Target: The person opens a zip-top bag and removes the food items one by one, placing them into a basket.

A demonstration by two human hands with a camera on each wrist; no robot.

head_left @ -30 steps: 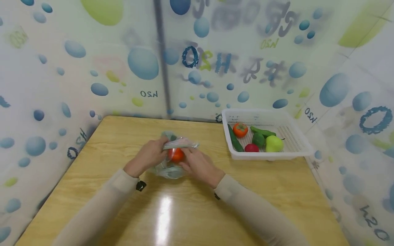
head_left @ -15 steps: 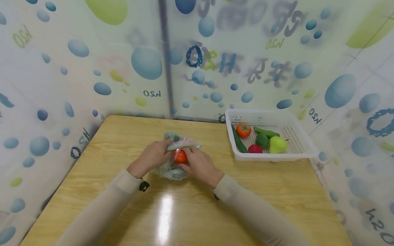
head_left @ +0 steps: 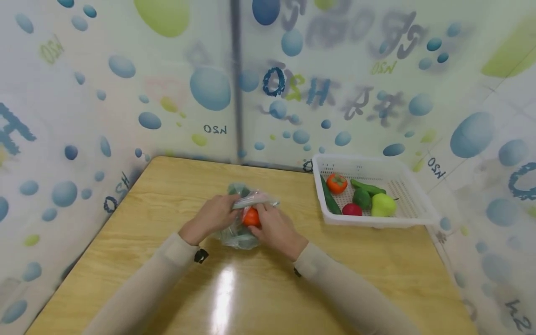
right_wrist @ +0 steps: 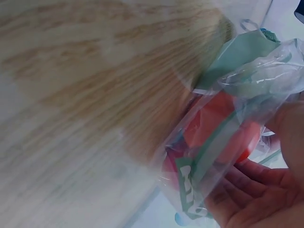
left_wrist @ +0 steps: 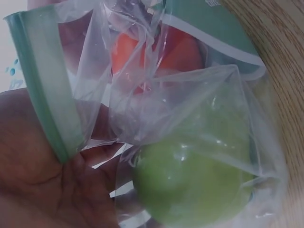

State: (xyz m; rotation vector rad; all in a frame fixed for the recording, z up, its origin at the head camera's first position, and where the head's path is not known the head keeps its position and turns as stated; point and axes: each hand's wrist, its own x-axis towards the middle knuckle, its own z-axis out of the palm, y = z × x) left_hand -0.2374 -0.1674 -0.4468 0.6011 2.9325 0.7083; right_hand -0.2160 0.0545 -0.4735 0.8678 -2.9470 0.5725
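Note:
A clear zip bag (head_left: 240, 241) with green-tinted edges lies on the wooden table between my hands. My left hand (head_left: 213, 215) grips the bag near its mouth, and its palm lies along the green zip strip (left_wrist: 45, 90) in the left wrist view. A round red-orange tomato (head_left: 251, 217) is at the bag's mouth, with my right hand (head_left: 276, 230) holding it, thumb on the near side. Through the film in the left wrist view shows a large green fruit (left_wrist: 190, 180). Something pink (right_wrist: 171, 168) shows through the bag in the right wrist view; its kind is unclear.
A white perforated basket (head_left: 377, 222) stands at the table's back right. It holds a cucumber (head_left: 331, 197), a persimmon (head_left: 337, 184), a green pear (head_left: 383, 205), a red round item (head_left: 352, 209) and other green produce. Patterned walls enclose the wooden table (head_left: 167, 181).
The head view has shifted, so the basket, bag and hands appear further right and slightly lower. Both hands keep their hold on the bag and tomato, with little visible movement.

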